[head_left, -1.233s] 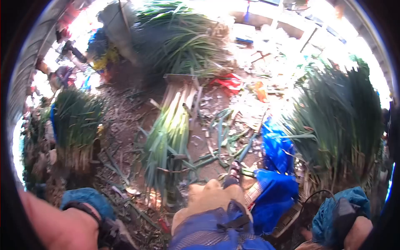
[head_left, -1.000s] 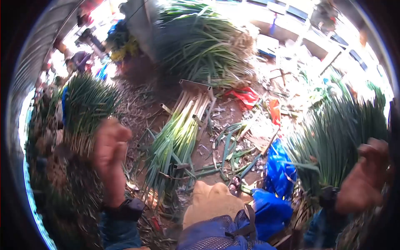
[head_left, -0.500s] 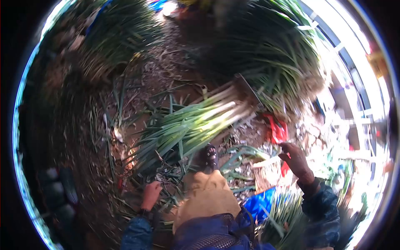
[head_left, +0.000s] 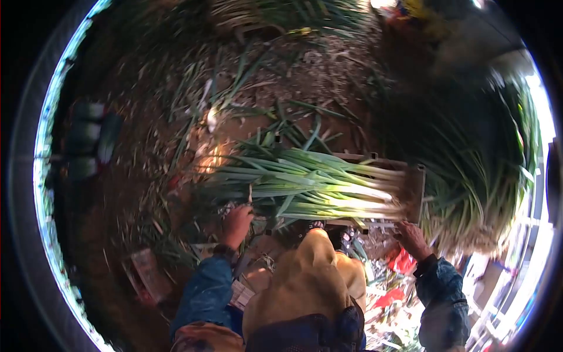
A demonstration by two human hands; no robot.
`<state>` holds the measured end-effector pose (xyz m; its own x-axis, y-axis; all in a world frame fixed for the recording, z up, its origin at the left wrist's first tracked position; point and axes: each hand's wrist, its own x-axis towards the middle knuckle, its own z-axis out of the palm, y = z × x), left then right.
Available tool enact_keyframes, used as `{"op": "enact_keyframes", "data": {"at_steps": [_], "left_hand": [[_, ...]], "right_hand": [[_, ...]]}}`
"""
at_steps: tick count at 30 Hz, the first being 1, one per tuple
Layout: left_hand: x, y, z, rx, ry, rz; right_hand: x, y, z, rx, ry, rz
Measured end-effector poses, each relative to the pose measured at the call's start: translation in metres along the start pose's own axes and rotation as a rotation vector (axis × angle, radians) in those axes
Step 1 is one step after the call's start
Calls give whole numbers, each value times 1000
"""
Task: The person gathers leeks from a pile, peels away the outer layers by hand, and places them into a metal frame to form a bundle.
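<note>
A bundle of long green onions (head_left: pixel 316 185) lies in a shallow wooden frame (head_left: pixel 417 196), white root ends to the right against its end board, leaves spreading left. My left hand (head_left: pixel 237 225) is at the near side of the leaves, fingers curled; whatever it may hold is too small to make out. At the frame's near right corner is my right hand (head_left: pixel 412 239), its fingertips at the edge beside the root ends. Whether those fingers grip the edge is unclear.
A large pile of green onions (head_left: pixel 469 176) stands at the right, another heap (head_left: pixel 293 14) at the top. Loose leaves and scraps litter the ground. Red plastic (head_left: pixel 402 261) lies below my right hand. Bound green bundles (head_left: pixel 88 138) are at the far left, a wooden crate (head_left: pixel 151 274) lower left.
The view has turned, so the frame now lies nearly level across it. My right hand has come to the frame's near right corner, and my left hand is closer to the leaves.
</note>
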<state>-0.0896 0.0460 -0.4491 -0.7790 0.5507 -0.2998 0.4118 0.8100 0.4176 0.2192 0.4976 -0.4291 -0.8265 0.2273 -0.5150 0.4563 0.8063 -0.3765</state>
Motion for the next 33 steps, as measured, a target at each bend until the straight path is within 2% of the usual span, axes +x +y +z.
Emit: {"op": "enact_keyframes", "data": {"at_steps": [1, 2, 4, 6, 7, 8, 12, 14, 15, 16, 18, 19, 22, 23, 26, 27, 30, 32, 33], "left_hand": [[16, 12, 5, 31, 28, 4], [28, 20, 14, 61, 38, 21], [50, 23, 42, 90, 39, 37], [78, 27, 80, 129, 37, 49], [93, 26, 94, 171, 45, 43], [106, 23, 107, 218, 51, 38], [154, 0, 166, 379, 166, 138], [167, -18, 193, 505, 87, 117], [171, -29, 202, 527, 176, 209], [174, -39, 207, 548, 272, 303], [176, -46, 203, 354, 152, 325], [176, -35, 188, 363, 181, 393], [165, -18, 168, 411, 19, 403], [164, -20, 168, 255, 82, 458], [155, -21, 155, -359, -449, -32], [153, -10, 150, -577, -510, -248], [147, -18, 151, -1270, -265, -286], [148, -34, 113, -1552, 192, -491], [145, -46, 90, -1171, 54, -426]], "right_hand": [[24, 5, 5, -3, -88, 7], [41, 10, 13, -28, -20, -128], [80, 31, 49, -6, 5, -197], [117, 35, 70, -137, 1, -207], [134, 24, 70, -146, -66, -162], [152, 17, 75, -124, -103, -149], [216, 18, 131, -166, 20, -260], [240, 22, 161, -175, -9, -245], [245, 26, 176, -176, 15, -243], [251, 29, 187, -178, 46, -243], [259, 42, 207, -218, 84, -214], [261, 46, 211, -224, 91, -216], [262, 45, 209, -204, 100, -246], [264, 46, 215, -221, 122, -247], [267, 50, 224, -238, 149, -245], [266, 51, 224, -241, 149, -241], [270, 53, 221, -193, 125, -259], [268, 51, 215, -153, 124, -273], [270, 54, 216, -145, 123, -287]]}}
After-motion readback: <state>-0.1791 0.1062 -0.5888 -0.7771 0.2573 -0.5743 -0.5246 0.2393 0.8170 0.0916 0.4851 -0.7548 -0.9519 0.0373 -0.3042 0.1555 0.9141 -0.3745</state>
